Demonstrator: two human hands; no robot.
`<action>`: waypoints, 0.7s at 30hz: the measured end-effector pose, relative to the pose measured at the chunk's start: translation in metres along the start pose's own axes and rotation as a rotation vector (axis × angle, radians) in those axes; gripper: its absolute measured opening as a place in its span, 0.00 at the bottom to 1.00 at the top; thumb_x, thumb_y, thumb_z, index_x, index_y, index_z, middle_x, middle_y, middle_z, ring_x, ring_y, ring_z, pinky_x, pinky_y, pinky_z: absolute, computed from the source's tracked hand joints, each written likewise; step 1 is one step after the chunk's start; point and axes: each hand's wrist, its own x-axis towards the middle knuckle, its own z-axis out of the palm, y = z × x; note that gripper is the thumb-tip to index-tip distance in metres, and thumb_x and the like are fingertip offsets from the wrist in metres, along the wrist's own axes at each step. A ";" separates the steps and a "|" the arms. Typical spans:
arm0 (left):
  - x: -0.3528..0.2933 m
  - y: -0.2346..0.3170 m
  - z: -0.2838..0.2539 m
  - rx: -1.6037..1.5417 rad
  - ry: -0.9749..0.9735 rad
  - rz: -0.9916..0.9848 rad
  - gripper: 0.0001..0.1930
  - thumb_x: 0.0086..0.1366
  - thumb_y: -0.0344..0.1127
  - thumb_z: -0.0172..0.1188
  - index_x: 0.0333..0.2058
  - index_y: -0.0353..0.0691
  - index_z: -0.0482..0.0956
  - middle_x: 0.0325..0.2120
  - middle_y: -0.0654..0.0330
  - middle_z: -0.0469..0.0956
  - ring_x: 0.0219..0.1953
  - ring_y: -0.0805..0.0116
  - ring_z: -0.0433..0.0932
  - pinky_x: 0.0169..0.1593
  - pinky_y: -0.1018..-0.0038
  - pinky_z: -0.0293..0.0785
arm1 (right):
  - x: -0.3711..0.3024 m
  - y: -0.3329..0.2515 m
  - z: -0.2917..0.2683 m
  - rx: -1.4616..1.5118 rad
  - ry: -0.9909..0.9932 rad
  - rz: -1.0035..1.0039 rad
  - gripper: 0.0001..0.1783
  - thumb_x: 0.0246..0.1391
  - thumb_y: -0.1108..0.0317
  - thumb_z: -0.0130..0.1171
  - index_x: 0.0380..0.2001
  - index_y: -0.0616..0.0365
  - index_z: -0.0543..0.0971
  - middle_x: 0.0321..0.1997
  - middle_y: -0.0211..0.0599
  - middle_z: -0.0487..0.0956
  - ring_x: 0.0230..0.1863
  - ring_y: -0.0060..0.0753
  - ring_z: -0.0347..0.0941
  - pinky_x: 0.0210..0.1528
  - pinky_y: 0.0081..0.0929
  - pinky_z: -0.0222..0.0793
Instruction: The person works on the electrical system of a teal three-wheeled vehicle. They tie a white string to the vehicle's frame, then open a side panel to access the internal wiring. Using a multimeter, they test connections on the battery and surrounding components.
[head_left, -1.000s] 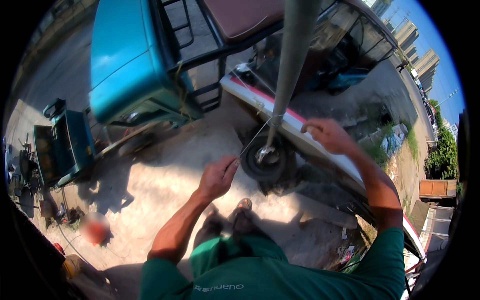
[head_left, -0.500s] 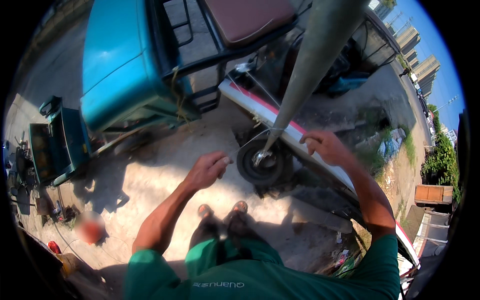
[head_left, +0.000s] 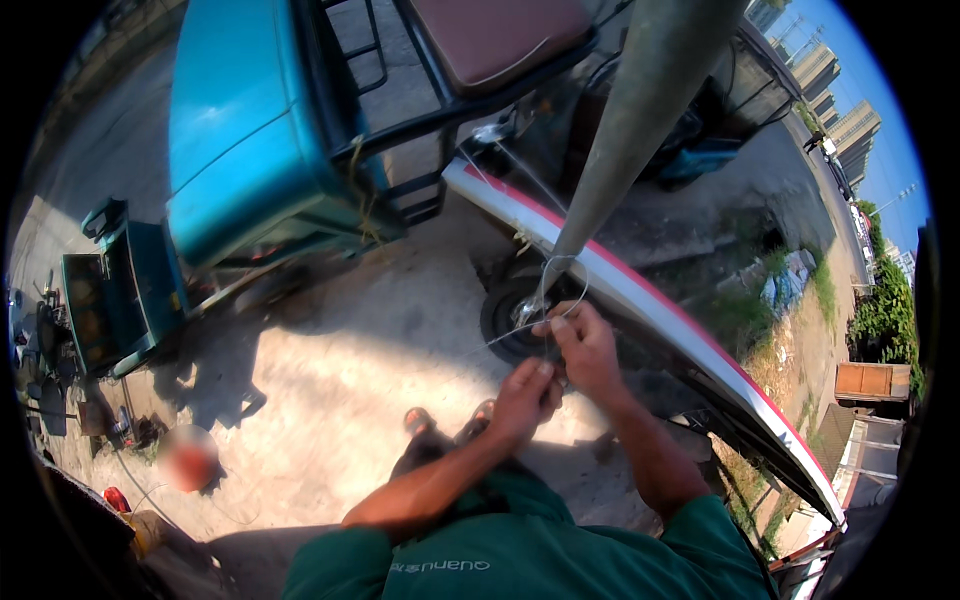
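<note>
A thin, pale wire-like strand point(head_left: 588, 279) makes a loose loop round the lower part of a grey metal pole point(head_left: 635, 120). My right hand point(head_left: 588, 352) pinches the strand just below the loop, thumb and forefinger together. Close beneath it, my left hand point(head_left: 525, 402) is closed with fingertips pressed together, apparently on the strand's lower part; the exact grip is hidden. One length of the strand runs out to the left of my hands. Behind the pole slants a long white panel with a red stripe point(head_left: 680, 300). A dark wheel point(head_left: 497, 318) shows beside the pole's foot.
A blue-green cargo vehicle point(head_left: 240, 130) with a brown seat point(head_left: 500, 40) stands ahead on the left. Farther left is a smaller dark green vehicle point(head_left: 150, 290). An orange-red round object point(head_left: 190, 468) lies on the ground. Weeds and rubbish point(head_left: 785, 285) lie at right.
My hands were apart on either side of the pole; they have come together below the loop. The strand, drawn close round the pole before, now hangs in a wider loop.
</note>
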 end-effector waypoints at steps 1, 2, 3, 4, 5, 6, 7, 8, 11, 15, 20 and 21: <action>0.001 -0.003 -0.001 0.033 -0.002 0.034 0.12 0.75 0.38 0.44 0.37 0.39 0.72 0.18 0.65 0.69 0.15 0.79 0.61 0.19 0.80 0.55 | 0.001 0.001 0.005 0.023 -0.018 -0.032 0.07 0.64 0.72 0.50 0.42 0.63 0.71 0.34 0.37 0.81 0.40 0.22 0.77 0.46 0.22 0.71; 0.002 -0.006 0.000 0.065 -0.005 0.067 0.11 0.75 0.38 0.44 0.37 0.39 0.72 0.18 0.65 0.70 0.16 0.79 0.62 0.20 0.81 0.55 | 0.002 0.001 0.008 0.046 -0.035 -0.065 0.07 0.64 0.71 0.50 0.42 0.63 0.71 0.34 0.37 0.81 0.41 0.21 0.77 0.46 0.23 0.71; 0.002 -0.007 0.000 0.097 -0.008 0.100 0.11 0.75 0.38 0.44 0.36 0.39 0.72 0.19 0.65 0.71 0.17 0.80 0.63 0.21 0.81 0.55 | 0.002 -0.001 0.008 0.018 -0.024 -0.071 0.06 0.63 0.72 0.51 0.41 0.62 0.70 0.33 0.37 0.81 0.39 0.21 0.77 0.43 0.22 0.71; 0.002 -0.006 0.000 0.125 -0.013 0.094 0.11 0.75 0.37 0.45 0.37 0.39 0.73 0.20 0.64 0.72 0.18 0.79 0.64 0.22 0.82 0.57 | 0.001 -0.004 0.008 0.019 -0.029 -0.023 0.06 0.63 0.72 0.52 0.40 0.62 0.70 0.32 0.37 0.81 0.38 0.21 0.77 0.42 0.21 0.71; 0.001 -0.003 -0.002 0.152 -0.017 0.087 0.11 0.75 0.37 0.45 0.37 0.38 0.73 0.21 0.64 0.73 0.19 0.79 0.65 0.23 0.82 0.59 | 0.000 -0.007 0.008 0.020 -0.034 0.024 0.06 0.63 0.72 0.53 0.40 0.62 0.70 0.31 0.37 0.81 0.37 0.20 0.77 0.40 0.21 0.71; 0.000 0.000 -0.004 0.180 -0.022 0.081 0.11 0.75 0.37 0.45 0.37 0.38 0.73 0.22 0.63 0.74 0.19 0.79 0.66 0.24 0.82 0.61 | 0.000 -0.010 0.008 0.021 -0.040 0.073 0.06 0.62 0.73 0.53 0.40 0.62 0.70 0.31 0.37 0.80 0.36 0.20 0.77 0.39 0.20 0.71; 0.001 0.002 -0.009 0.237 -0.034 0.095 0.11 0.74 0.37 0.45 0.40 0.37 0.74 0.24 0.62 0.75 0.22 0.77 0.69 0.27 0.81 0.64 | 0.001 -0.011 0.006 0.009 -0.050 0.075 0.06 0.62 0.73 0.54 0.39 0.62 0.70 0.30 0.37 0.80 0.35 0.20 0.77 0.37 0.20 0.71; 0.003 0.004 -0.016 0.295 -0.046 0.109 0.12 0.74 0.37 0.45 0.43 0.36 0.74 0.26 0.61 0.77 0.26 0.76 0.72 0.31 0.79 0.68 | 0.002 -0.013 0.005 -0.003 -0.061 0.077 0.06 0.62 0.73 0.54 0.39 0.62 0.70 0.29 0.37 0.80 0.34 0.19 0.77 0.36 0.20 0.71; 0.006 0.019 -0.028 0.498 0.046 0.401 0.16 0.74 0.38 0.46 0.52 0.33 0.73 0.34 0.56 0.80 0.38 0.71 0.77 0.44 0.74 0.72 | 0.007 -0.005 0.002 0.040 -0.097 0.036 0.07 0.61 0.73 0.55 0.39 0.62 0.69 0.28 0.36 0.79 0.32 0.19 0.76 0.35 0.20 0.71; 0.005 0.056 -0.043 0.547 0.102 0.550 0.18 0.73 0.36 0.48 0.53 0.29 0.74 0.40 0.51 0.82 0.45 0.67 0.78 0.52 0.70 0.72 | 0.008 -0.006 0.000 0.062 -0.117 0.058 0.08 0.62 0.71 0.55 0.40 0.62 0.69 0.27 0.35 0.78 0.31 0.19 0.74 0.37 0.20 0.70; 0.028 0.103 -0.037 0.739 -0.163 0.537 0.10 0.68 0.27 0.54 0.43 0.28 0.78 0.31 0.54 0.83 0.32 0.69 0.81 0.39 0.75 0.76 | 0.009 0.000 -0.002 0.036 -0.115 0.057 0.07 0.64 0.71 0.53 0.40 0.62 0.68 0.27 0.33 0.75 0.30 0.19 0.71 0.36 0.21 0.68; 0.035 0.115 -0.034 0.770 -0.243 0.459 0.09 0.67 0.27 0.55 0.42 0.28 0.79 0.30 0.54 0.82 0.32 0.69 0.81 0.38 0.75 0.76 | 0.010 0.002 -0.002 0.037 -0.117 0.059 0.07 0.64 0.72 0.53 0.40 0.62 0.67 0.27 0.33 0.75 0.30 0.18 0.71 0.35 0.21 0.67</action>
